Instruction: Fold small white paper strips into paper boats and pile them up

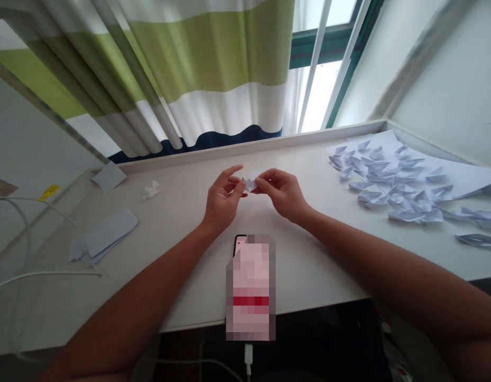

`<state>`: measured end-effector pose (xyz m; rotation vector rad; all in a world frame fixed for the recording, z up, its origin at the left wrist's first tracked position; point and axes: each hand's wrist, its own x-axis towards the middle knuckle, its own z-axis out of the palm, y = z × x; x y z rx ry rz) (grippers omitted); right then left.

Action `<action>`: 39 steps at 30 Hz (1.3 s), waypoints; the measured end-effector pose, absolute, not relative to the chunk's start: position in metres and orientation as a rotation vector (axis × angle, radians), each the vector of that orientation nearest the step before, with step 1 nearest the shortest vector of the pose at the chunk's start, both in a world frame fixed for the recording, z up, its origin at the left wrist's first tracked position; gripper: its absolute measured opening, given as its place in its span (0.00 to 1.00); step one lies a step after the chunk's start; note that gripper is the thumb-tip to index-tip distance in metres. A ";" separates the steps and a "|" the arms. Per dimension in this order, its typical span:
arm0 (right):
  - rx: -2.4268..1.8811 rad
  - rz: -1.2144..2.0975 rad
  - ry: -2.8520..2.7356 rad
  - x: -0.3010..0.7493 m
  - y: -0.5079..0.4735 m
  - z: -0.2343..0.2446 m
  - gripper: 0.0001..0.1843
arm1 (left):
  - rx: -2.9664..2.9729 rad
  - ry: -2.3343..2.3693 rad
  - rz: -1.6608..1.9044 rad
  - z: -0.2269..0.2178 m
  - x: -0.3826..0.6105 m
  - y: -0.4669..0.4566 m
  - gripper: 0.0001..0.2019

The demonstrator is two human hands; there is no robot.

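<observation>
A small piece of folded white paper [251,184] is held up between my two hands, a little above the middle of the desk. My left hand [225,197] pinches its left side between thumb and fingers, with the index finger raised. On the right side, my right hand [282,192] grips the paper with thumb and index finger, the other fingers curled under. The fingertips hide part of the folds. Many finished-looking folded paper boats [396,183] lie in a cluster at the right, some on large white sheets [462,172].
A phone [251,286], blurred out, lies at the desk's front edge with a white cable plug [248,354] below. At left are a stack of paper [108,233], a single sheet [109,176], crumpled tissue [151,190] and white cables [42,275]. Curtains [213,58] hang behind.
</observation>
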<state>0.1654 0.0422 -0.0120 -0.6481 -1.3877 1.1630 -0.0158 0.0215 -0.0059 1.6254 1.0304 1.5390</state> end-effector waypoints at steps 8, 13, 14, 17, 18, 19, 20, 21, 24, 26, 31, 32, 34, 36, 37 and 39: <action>-0.642 1.142 -1.394 0.171 0.049 -0.017 0.26 | 1.764 1.123 1.393 -0.010 -0.020 0.020 0.10; -0.637 1.105 -1.438 0.173 0.049 -0.017 0.25 | 1.715 1.145 1.466 -0.009 -0.022 0.021 0.12; -0.646 1.078 -1.479 0.175 0.048 -0.016 0.24 | 1.728 1.163 1.473 -0.008 -0.023 0.021 0.11; -0.687 0.995 -1.673 0.180 0.045 -0.012 0.22 | 1.762 1.193 1.472 -0.005 -0.024 0.019 0.10; -0.699 0.979 -1.715 0.181 0.045 -0.011 0.22 | 1.766 1.193 1.468 -0.004 -0.024 0.018 0.10; -0.711 0.971 -1.729 0.182 0.045 -0.011 0.22 | 1.765 1.191 1.463 -0.003 -0.024 0.017 0.10; -0.727 0.967 -1.727 0.183 0.046 -0.011 0.23 | 1.763 1.186 1.455 -0.002 -0.024 0.016 0.11; -0.741 0.966 -1.717 0.183 0.047 -0.012 0.25 | 1.759 1.179 1.441 -0.002 -0.024 0.016 0.11; -0.760 0.936 -1.721 0.184 0.052 -0.014 0.26 | 1.739 1.149 1.389 -0.001 -0.024 0.018 0.13; -0.733 0.914 -1.754 0.186 0.053 -0.014 0.23 | 1.734 1.123 1.365 -0.001 -0.025 0.021 0.14; -0.657 0.880 -1.890 0.188 0.052 -0.009 0.17 | 1.761 1.095 1.375 -0.003 -0.028 0.024 0.14; -0.673 0.871 -1.895 0.188 0.051 -0.009 0.17 | 1.781 1.096 1.371 -0.003 -0.028 0.024 0.13; -0.723 0.867 -1.854 0.186 0.049 -0.008 0.19 | 1.804 1.101 1.371 -0.003 -0.027 0.023 0.12; -0.746 0.901 -1.766 0.184 0.048 -0.008 0.21 | 1.768 1.098 1.397 -0.004 -0.026 0.022 0.13; -0.741 0.931 -1.723 0.183 0.047 -0.008 0.22 | 1.726 1.085 1.413 -0.004 -0.025 0.022 0.14; -0.712 0.987 -1.669 0.181 0.047 -0.009 0.25 | 1.625 1.040 1.435 -0.005 -0.023 0.022 0.17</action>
